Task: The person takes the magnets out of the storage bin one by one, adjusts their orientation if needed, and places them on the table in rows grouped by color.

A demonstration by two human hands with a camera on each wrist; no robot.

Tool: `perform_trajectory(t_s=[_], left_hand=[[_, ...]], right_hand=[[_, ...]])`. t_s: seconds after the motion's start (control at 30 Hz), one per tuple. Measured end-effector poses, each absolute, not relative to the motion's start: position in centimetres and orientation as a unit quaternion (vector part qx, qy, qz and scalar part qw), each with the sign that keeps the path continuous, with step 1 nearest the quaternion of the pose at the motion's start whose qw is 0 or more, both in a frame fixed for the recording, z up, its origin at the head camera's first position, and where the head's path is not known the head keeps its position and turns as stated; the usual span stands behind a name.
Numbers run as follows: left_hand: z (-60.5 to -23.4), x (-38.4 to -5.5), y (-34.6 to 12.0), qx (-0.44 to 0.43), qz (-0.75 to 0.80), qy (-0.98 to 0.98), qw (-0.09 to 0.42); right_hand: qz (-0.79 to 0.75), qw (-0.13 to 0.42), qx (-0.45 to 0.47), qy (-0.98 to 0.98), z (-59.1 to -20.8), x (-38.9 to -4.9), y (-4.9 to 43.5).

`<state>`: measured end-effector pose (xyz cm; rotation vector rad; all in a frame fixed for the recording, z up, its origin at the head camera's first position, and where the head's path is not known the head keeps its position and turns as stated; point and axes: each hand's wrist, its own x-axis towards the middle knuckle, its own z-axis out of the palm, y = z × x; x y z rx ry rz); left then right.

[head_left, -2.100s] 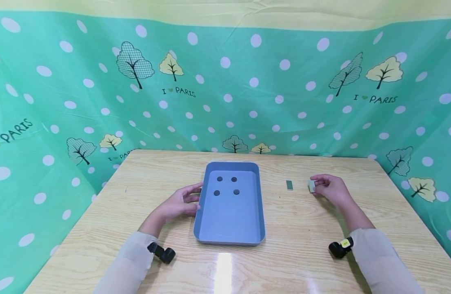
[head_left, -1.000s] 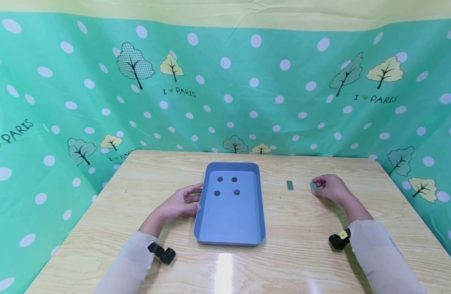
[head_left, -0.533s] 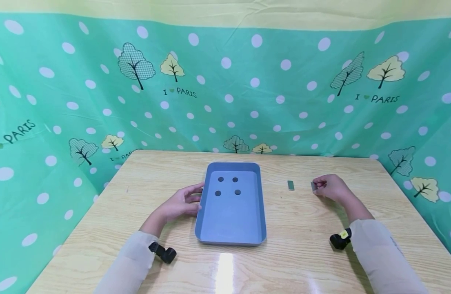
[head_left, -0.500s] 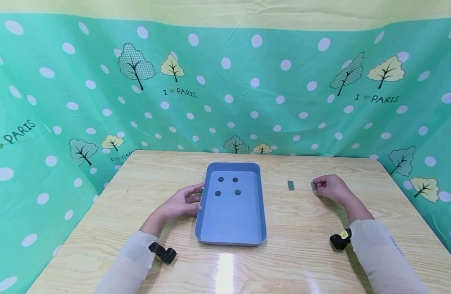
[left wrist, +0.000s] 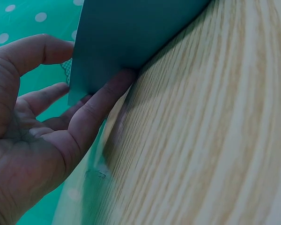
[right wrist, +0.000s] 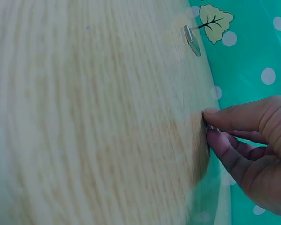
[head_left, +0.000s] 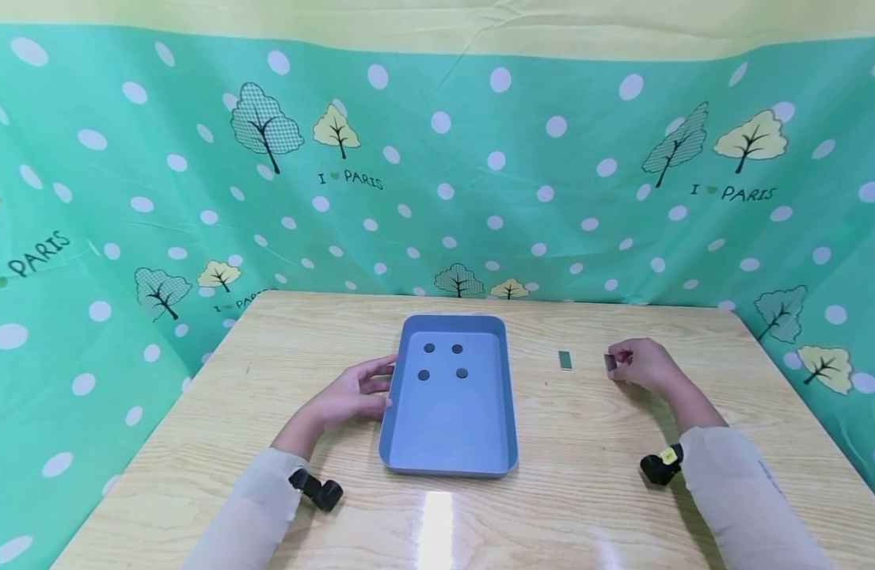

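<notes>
My left hand [head_left: 346, 393] rests against the left wall of a blue-grey rectangular tray [head_left: 447, 427]. In the left wrist view its fairly straight fingers touch the outside of the tray wall [left wrist: 117, 37]. On the right, my right hand [head_left: 644, 366] pinches a small thin rectangular piece [head_left: 610, 362] between thumb and fingertips, close to the tabletop. The right wrist view shows that piece almost edge-on, mostly hidden by the fingers. A similar small dark green rectangular piece [head_left: 564, 360] lies flat to its left.
Several dark round discs lie in the back half of the tray, among them a back-left disc [head_left: 429, 348] and a front-right disc [head_left: 462, 373]. A wooden table [head_left: 580, 491] bears everything. Behind it hangs a green dotted cloth [head_left: 494, 190].
The piece in my right hand has turned, its visible face going from pale to green to dark. The right hand has shifted only slightly. Left hand and tray stay in place.
</notes>
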<state>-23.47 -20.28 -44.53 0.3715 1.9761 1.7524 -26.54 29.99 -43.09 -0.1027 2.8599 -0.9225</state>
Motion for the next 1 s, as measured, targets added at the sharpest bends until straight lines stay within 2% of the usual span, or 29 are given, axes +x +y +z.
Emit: perform_trajectory(t_s=[0.53, 1.0], left_hand=[[-44.4, -23.6, -20.4, 0.138, 0.636, 0.721, 0.235], [-44.5, -23.5, -20.4, 0.140, 0.638, 0.718, 0.239]], right_hand=[[-0.327, 0.026, -0.063, 0.943, -42.3, -25.9, 29.6], [-0.387, 0.016, -0.083, 0.918, -42.4, -25.3, 28.6]])
